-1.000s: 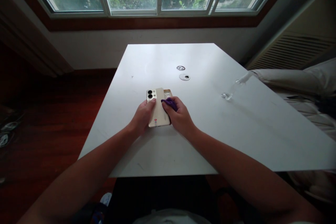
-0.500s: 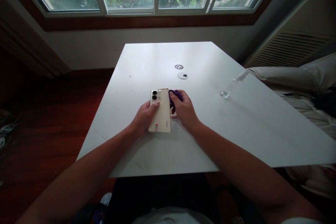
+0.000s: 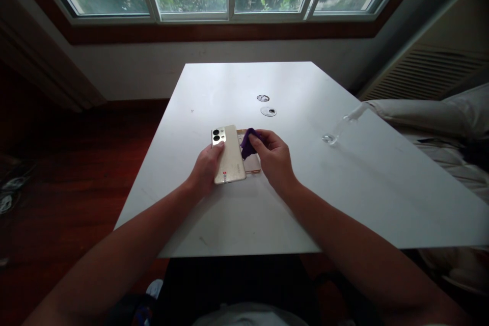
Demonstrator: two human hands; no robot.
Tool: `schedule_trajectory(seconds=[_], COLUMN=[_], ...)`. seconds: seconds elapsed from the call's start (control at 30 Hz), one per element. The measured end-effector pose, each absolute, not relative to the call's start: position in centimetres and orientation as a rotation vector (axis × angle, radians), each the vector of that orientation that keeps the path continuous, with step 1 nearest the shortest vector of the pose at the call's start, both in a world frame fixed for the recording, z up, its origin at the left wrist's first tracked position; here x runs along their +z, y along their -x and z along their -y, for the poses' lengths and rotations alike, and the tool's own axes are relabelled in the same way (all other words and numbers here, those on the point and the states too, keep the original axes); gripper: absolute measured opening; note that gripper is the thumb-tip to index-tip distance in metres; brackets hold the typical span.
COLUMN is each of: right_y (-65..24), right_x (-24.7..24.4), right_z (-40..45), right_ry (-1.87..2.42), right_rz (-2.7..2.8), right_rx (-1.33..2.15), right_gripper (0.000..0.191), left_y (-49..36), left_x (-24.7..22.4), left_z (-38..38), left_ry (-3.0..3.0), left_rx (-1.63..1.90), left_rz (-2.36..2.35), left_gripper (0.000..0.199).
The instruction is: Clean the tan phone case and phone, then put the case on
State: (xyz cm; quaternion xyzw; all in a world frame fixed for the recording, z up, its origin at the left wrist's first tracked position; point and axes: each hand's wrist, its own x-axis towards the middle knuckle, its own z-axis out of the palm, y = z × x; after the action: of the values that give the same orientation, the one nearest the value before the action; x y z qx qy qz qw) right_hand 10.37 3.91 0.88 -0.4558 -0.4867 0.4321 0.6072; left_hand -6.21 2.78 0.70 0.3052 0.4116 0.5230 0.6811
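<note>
A cream-gold smartphone (image 3: pixel 231 159) is gripped along its left edge by my left hand (image 3: pixel 206 167), back and camera lenses facing up, its top tilted slightly left. In my right hand (image 3: pixel 275 157) a bunched dark purple cloth (image 3: pixel 249 143) is pinched between thumb and fingers, close to the phone's right edge. Partly covered by the phone and the cloth, a flat clear piece with a pinkish-gold rim (image 3: pixel 252 164), like a phone case, lies on the table below. Whether the cloth touches the phone I cannot tell.
On the white table (image 3: pixel 305 204), two small round pieces, a patterned disc (image 3: pixel 263 98) and a pale disc (image 3: pixel 268 111), lie beyond my hands. A clear plastic or glass object (image 3: pixel 329 138) lies to the right. Padded white bedding (image 3: pixel 420 112) borders the table's right side.
My left hand has shifted the phone slightly left and up, tilting it and exposing more of the flat piece underneath. The purple cloth now bunches lower beside the phone's edge.
</note>
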Motion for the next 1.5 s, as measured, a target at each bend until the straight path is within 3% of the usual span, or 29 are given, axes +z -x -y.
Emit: schedule_trajectory(seconds=[0.27, 0.57, 0.87, 1.1, 1.5], right_y=[-10.8, -10.1, -10.0, -9.9, -9.6], right_x=[0.8, 1.0, 0.2, 0.4, 0.2], right_z=[-4.5, -2.9, -3.6, -3.3, -3.3], right_ry=[1.005, 0.904, 0.904, 0.915, 0.996], right_rz=[1.055, 1.420, 1.229, 1.316, 1.205], right_rx=[0.998, 1.044, 1.327, 1.456, 1.592], right_gripper=[0.015, 0.020, 0.042, 0.032, 0.041], left_y=[6.2, 6.2, 6.1, 6.4, 7.0], left_x=[0.8, 0.5, 0.7, 0.4, -0.3], left_z=[-2.5, -2.8, -2.7, -3.1, -3.5], left_ry=[-0.724, -0.737, -0.733, -0.727, -0.917], left_rx=[1.155, 1.243, 1.314, 1.459, 1.445], left_rz=[-0.975, -0.975, -0.960, -1.006, -1.114], left_gripper=[0.041, 0.038, 0.039, 0.045, 0.042])
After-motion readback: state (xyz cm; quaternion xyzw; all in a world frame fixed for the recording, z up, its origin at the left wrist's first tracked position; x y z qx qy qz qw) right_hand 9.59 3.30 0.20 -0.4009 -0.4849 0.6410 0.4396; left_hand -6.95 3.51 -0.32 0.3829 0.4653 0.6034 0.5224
